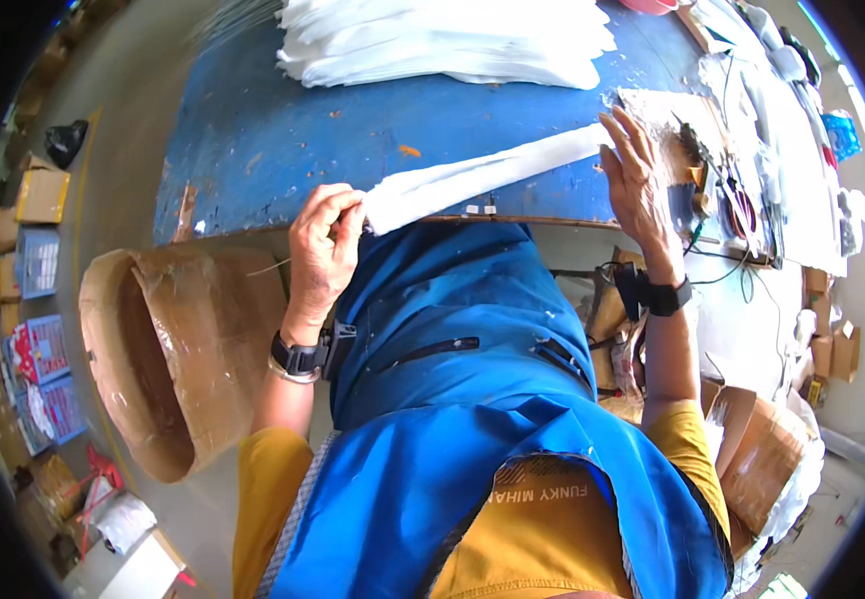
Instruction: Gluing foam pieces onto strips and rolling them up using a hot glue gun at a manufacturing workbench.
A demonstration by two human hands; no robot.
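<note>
On blue table (pixel 283 130), long white cloth strip (pixel 472 175), left hand (pixel 325 245) pinching, right hand (pixel 637 180) flat.

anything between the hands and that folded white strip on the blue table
Nothing visible. The left hand pinches one end of the white strip at the table edge; the right hand rests flat at its other end.

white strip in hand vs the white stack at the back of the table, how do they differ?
The white strip is a single long narrow piece, while the white stack is many wide pieces piled up. The strip is stretched between the left hand, which pinches one end, and the right hand, which presses the other end; the stack lies untouched. The strip crosses the near edge of the blue table; the stack sits at the far side. Both are plain white.
</note>
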